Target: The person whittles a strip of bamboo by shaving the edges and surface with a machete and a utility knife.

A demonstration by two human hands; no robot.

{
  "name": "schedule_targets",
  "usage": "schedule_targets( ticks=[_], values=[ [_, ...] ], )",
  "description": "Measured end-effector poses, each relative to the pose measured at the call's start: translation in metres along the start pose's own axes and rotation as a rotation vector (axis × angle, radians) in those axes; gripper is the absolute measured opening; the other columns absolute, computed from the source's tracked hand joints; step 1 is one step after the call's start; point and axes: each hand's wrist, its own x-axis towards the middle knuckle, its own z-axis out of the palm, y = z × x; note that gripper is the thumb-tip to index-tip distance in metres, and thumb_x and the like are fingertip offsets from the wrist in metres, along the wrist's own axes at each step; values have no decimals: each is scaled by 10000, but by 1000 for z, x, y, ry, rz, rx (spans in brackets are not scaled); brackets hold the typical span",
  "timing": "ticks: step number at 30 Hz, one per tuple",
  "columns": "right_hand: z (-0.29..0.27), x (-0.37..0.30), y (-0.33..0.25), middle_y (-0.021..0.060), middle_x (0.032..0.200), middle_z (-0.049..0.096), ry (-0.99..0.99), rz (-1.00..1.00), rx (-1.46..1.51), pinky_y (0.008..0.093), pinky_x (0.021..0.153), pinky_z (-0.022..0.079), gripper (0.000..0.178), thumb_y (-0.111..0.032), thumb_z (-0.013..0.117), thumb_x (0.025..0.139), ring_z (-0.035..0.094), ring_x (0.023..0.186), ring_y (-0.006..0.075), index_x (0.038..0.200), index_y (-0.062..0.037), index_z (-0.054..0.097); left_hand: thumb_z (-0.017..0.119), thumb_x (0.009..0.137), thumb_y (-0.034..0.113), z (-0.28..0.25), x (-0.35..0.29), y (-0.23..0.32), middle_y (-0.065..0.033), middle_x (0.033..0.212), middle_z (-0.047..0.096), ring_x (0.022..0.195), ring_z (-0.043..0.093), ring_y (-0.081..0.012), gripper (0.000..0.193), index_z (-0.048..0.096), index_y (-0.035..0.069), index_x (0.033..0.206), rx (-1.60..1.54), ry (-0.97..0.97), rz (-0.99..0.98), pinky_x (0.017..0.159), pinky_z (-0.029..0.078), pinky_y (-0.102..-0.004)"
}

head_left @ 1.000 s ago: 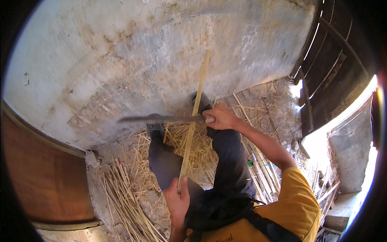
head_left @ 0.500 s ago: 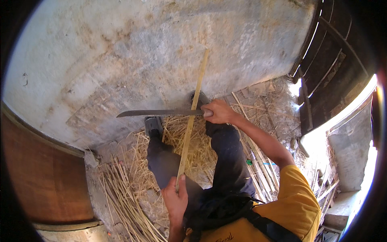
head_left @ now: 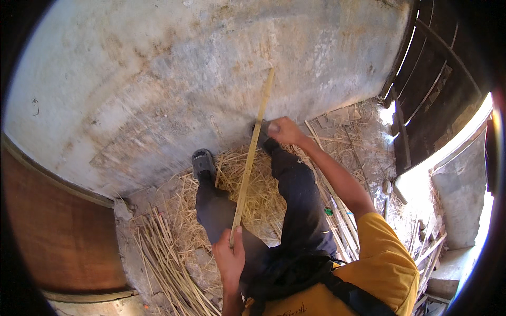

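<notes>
My left hand [head_left: 230,259], low in the view, is closed on the near end of a long pale bamboo strip [head_left: 247,171]. The strip slants up and away between my legs, its far end at the concrete wall [head_left: 158,89]. Beside its upper half, on the right, my right hand [head_left: 286,131] is a fist around a machete's handle [head_left: 273,127]. The machete's blade is too blurred to make out at this moment.
Straw-like shavings [head_left: 258,197] litter the floor around my feet. A bundle of thin bamboo strips [head_left: 176,268] lies at the lower left, with more strips [head_left: 342,231] by my right leg. A brown wooden panel [head_left: 58,226] stands left; dark boards [head_left: 437,79] are at the right.
My right hand has moved up and slightly right along the strip. The blade, plainly seen across the strip before, is now a blur. My left hand and the strip have barely moved.
</notes>
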Motion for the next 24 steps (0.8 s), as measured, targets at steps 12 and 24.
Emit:
schedule_targets(
  ticks=[12,24],
  values=[
    [-31,-60,-83,-81,550,270,250,346,1367,249,492,289,496,-436,598,1073,275,441,46,1310,-2,631,666,1024,198,-25,-8,-26,-107,560,414,486,373,-151,318,551,19,787,-115,-72,86,481,331,-355],
    [-53,-108,-177,-49,604,459,382,307,1439,265,443,264,247,-172,802,943,372,458,57,1080,-48,639,736,966,219,-34,-41,-64,-108,540,486,435,500,-266,244,624,35,852,-68,-110,156,474,396,-357]
  ],
)
